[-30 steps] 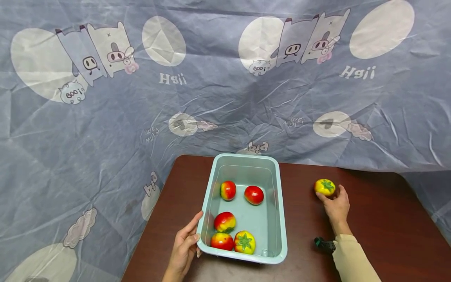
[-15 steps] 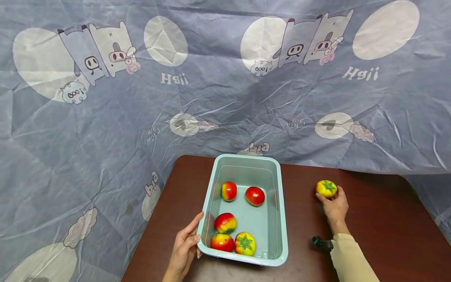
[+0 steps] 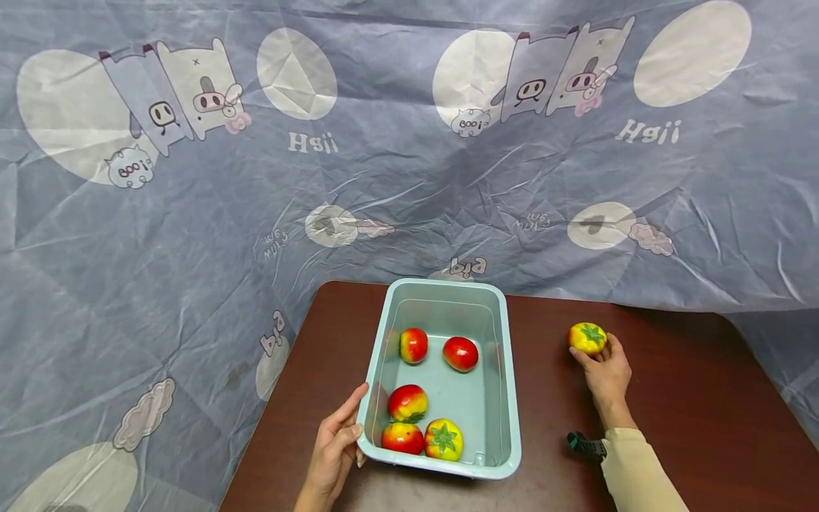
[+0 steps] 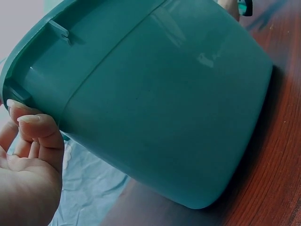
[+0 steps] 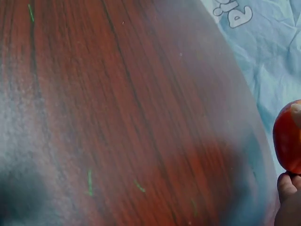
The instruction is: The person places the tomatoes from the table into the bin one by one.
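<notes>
In the head view, my right hand (image 3: 609,373) holds a yellow-and-red fruit (image 3: 587,338) with a green star-shaped calyx, over the table's right side. Thumb and fingers lie on opposite sides of it. The right wrist view catches only the red side of this fruit (image 5: 287,141) and a few fingertips at its edge. My left hand (image 3: 334,449) grips the near left side of a pale green plastic bin (image 3: 457,395), curled at the rim in the left wrist view. Inside the bin lie several similar fruits, among them one (image 3: 444,439) with its calyx facing up.
The dark brown wooden table (image 3: 544,427) carries the bin. A blue-grey printed cloth (image 3: 409,156) hangs behind the table and at its left. Around my right wrist is a dark strap with a small device (image 3: 585,446).
My right hand's fingers have drawn in around the fruit, and the fruit has shifted very slightly left and away. My left hand and the bin stay in place.
</notes>
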`<state>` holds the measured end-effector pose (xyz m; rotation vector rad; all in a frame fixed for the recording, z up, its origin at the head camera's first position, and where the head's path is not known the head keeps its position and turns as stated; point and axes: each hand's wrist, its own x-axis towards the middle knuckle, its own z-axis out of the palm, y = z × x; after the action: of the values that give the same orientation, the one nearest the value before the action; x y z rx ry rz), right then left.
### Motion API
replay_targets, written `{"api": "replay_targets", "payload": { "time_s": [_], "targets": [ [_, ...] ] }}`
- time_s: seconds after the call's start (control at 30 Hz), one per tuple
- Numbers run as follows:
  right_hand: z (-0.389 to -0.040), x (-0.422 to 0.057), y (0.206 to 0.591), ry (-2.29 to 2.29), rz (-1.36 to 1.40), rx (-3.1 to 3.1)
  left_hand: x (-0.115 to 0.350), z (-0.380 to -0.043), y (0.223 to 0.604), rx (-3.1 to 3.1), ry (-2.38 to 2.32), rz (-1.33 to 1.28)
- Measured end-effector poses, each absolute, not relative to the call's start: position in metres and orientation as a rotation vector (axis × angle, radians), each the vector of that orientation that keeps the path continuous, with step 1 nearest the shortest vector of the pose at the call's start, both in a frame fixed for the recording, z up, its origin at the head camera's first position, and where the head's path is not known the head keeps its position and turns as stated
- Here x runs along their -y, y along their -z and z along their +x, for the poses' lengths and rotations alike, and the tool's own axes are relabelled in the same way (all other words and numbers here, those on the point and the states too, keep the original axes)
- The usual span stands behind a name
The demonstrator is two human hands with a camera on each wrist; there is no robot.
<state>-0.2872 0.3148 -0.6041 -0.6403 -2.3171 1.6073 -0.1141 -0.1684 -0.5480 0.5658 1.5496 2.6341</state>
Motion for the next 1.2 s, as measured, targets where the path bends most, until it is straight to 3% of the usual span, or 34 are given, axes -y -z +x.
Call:
{"api": "replay_targets", "payload": {
  "time_s": [0.6,1.2],
  "targets": [
    [-0.27,-0.282,0.571,-1.623,-0.556,2.333,0.167,-0.113,0.55,-1.502,-2.643,0.559],
    [-0.231,-0.23,0.502,-1.64,-0.232,2.265,0.168,-0.114,0.548,-1.525,-2.645,0.556]
  ]
}}
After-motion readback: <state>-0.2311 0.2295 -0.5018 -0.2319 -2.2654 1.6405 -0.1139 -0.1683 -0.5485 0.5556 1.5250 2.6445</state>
